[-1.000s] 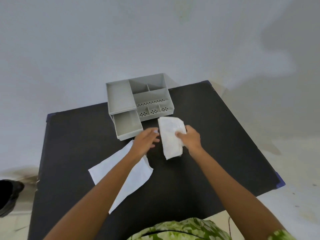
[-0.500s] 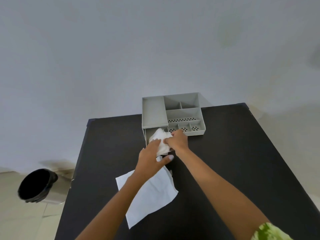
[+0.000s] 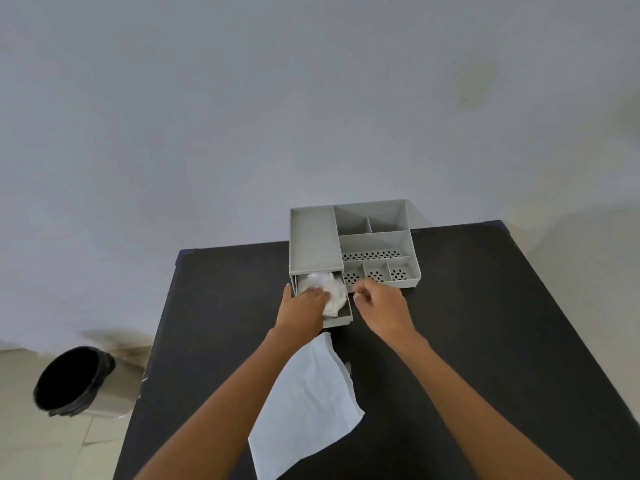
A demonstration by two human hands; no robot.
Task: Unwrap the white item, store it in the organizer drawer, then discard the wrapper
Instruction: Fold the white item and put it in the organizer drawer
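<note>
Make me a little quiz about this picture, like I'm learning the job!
1. True or false: the drawer is shut.
2. Where does the wrapper lie?
A. in the bin
B. flat on the table, near the person
C. in the drawer
3. Fill in: the left hand presses the white item into the ____.

Key:
1. False. It is pulled out of the organizer.
2. B. It lies on the table; the bin stands on the floor to the left.
3. Drawer. The right hand hovers beside it, holding nothing.
</note>
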